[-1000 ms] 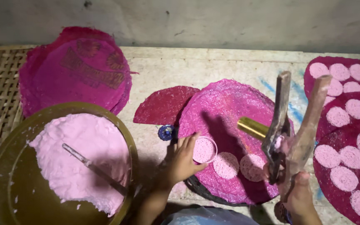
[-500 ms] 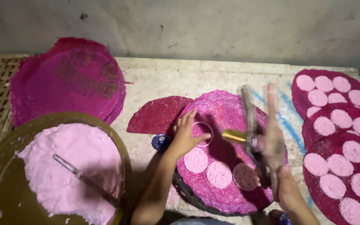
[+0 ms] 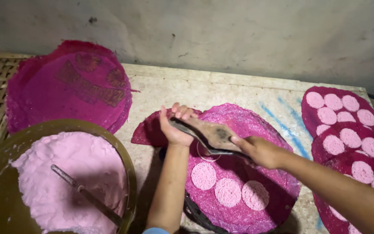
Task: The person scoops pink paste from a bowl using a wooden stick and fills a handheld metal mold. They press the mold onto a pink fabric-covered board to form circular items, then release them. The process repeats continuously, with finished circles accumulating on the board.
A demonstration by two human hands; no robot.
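Pale stone slab (image 3: pixel 221 91), grey wall; both hands grip wooden tool (image 3: pixel 213 133).

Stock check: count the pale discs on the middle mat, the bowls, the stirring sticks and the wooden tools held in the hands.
Pale discs on the middle mat: 3
Bowl: 1
Stirring stick: 1
Wooden tool: 1
Total: 6

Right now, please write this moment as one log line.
left hand: on ring | right hand: holds paddle over ring | mat: three pink discs | bowl: pink paste
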